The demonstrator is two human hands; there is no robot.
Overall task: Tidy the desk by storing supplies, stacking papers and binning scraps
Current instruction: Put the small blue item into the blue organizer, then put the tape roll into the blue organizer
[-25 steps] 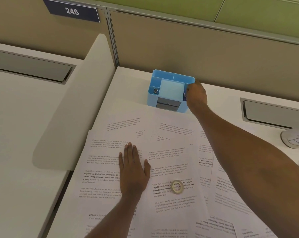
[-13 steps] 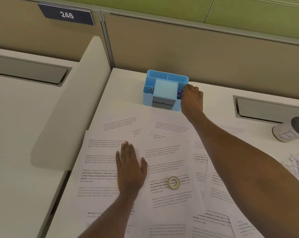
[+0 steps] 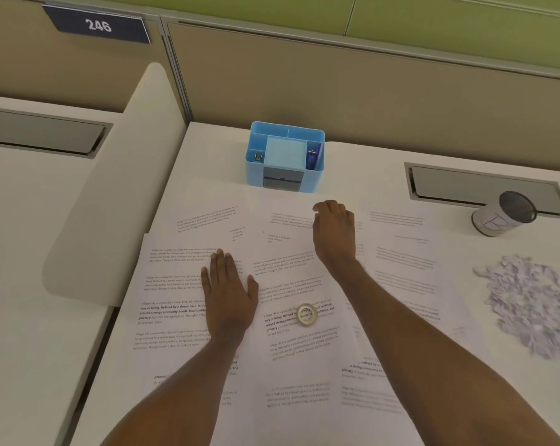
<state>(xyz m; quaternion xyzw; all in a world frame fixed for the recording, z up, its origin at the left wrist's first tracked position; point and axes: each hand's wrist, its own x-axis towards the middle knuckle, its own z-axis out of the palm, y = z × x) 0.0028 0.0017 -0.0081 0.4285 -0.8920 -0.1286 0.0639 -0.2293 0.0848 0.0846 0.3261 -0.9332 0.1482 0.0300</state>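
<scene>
We look down on a white desk (image 3: 207, 162) that fills most of the view and runs up to a tan partition at 12 o'clock. Printed papers (image 3: 182, 317) cover the desk's near half, loose and overlapping, from 7 o'clock across to 3 o'clock. A heap of shredded paper scraps (image 3: 536, 300) lies at 3 o'clock, resting partly on the sheets there. A blue organizer (image 3: 256, 175) stands upright at 12 o'clock, just beyond the far edge of the papers. It holds a pale blue notepad in its middle section, a small metal item in the left section and a dark blue item in the right; we cannot tell what these two are. A white cup (image 3: 494, 220) with a dark mesh rim stands at 2 o'clock, near the scraps but apart from them.

Our left hand (image 3: 230, 294) lies flat on the papers at the centre, fingers straight and together, pointing to 12 o'clock, with nothing in it. Our right hand (image 3: 335, 233) sits at 1 o'clock from the left, short of the organizer and clear of it, its fingers loosely bent down toward the sheets and grasping nothing. A clear tape roll (image 3: 307, 314) lies flat on the papers at 4 o'clock from the left hand, between our forearms.
</scene>
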